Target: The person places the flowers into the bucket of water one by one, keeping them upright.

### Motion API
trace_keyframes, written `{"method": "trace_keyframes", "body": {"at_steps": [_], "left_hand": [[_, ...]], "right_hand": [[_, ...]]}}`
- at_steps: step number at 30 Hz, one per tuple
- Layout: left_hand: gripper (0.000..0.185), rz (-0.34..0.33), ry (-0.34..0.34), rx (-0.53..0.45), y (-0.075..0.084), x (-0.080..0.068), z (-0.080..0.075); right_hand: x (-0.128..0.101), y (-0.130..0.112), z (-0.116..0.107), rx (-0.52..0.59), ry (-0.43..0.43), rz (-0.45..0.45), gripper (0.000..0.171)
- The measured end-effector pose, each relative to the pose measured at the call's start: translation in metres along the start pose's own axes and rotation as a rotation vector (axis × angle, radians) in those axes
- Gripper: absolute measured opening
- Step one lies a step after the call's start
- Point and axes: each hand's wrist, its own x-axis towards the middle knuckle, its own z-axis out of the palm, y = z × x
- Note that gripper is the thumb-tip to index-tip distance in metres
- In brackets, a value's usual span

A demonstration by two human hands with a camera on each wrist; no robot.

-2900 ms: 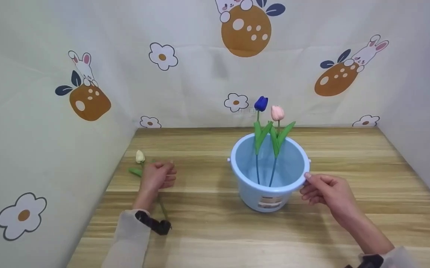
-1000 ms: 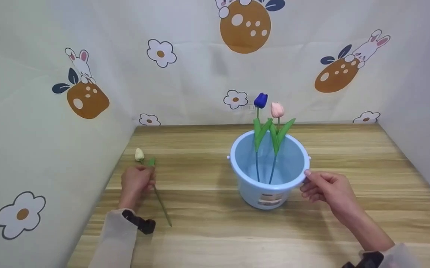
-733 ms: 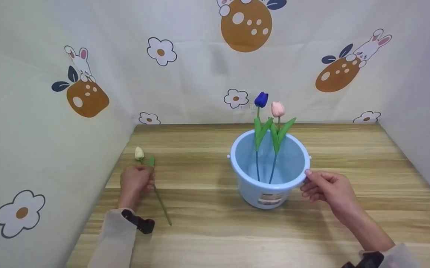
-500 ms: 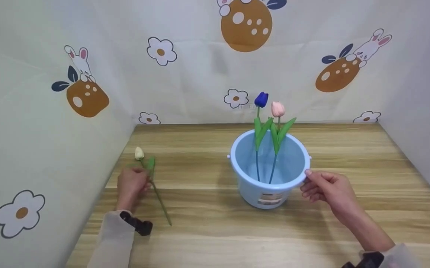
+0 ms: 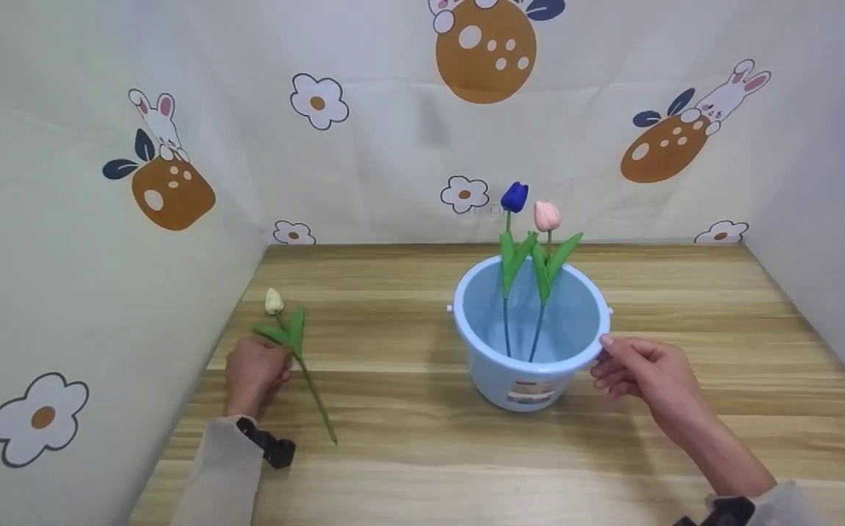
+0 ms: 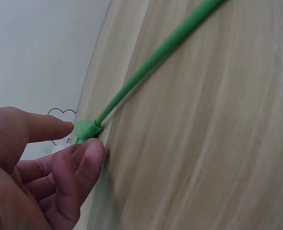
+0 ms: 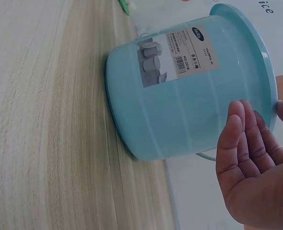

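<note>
Cream, green-leaved artificial tulip (image 5: 296,333) near left edge of wooden desk (image 5: 393,460), left hand (image 5: 256,367) at its leaves, grip unclear, right hand (image 5: 649,372) pinching rim of light-blue plastic bucket (image 5: 492,383).

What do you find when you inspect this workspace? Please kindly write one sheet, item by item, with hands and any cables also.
Surface: wood-grain table, bearing the items below.
Job's things: light-blue bucket, upright, with blue tulip and pink tulip standing inside; cream tulip lying on the table at left.
Clutter: nothing seen.
Hands: left hand at the cream tulip, grip unclear; right hand holding the bucket's rim.
Cables: nothing seen.
Surroundings: pale patterned walls.
</note>
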Motion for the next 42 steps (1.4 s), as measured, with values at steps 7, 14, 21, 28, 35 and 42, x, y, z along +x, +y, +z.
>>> {"method": "trace_keyframes", "body": {"at_steps": [7,14,21,28,35,42], "left_hand": [[0.021,-0.021,-0.02,0.01,-0.001,0.002,0.002],[0.024,-0.012,-0.004,0.042,-0.003,0.004,0.005],[0.025,0.006,0.01,0.058,-0.003,0.005,0.009],[0.022,-0.008,0.008,0.05,-0.001,0.006,0.01],[0.02,-0.015,0.001,0.038,0.001,0.006,0.012],[0.023,-0.015,0.006,0.088,0.006,0.007,0.013]], "right_hand": [[0.001,0.0,-0.002,-0.011,-0.004,0.003,0.031],[0.0,0.0,0.001,-0.002,-0.004,0.003,0.03],[-0.001,0.0,0.001,0.011,-0.01,-0.008,0.029],[-0.001,-0.001,0.0,-0.003,-0.002,0.003,0.03],[-0.001,-0.002,-0.001,-0.018,0.004,0.019,0.031],[-0.001,-0.001,-0.001,-0.014,0.002,0.02,0.029]]}}
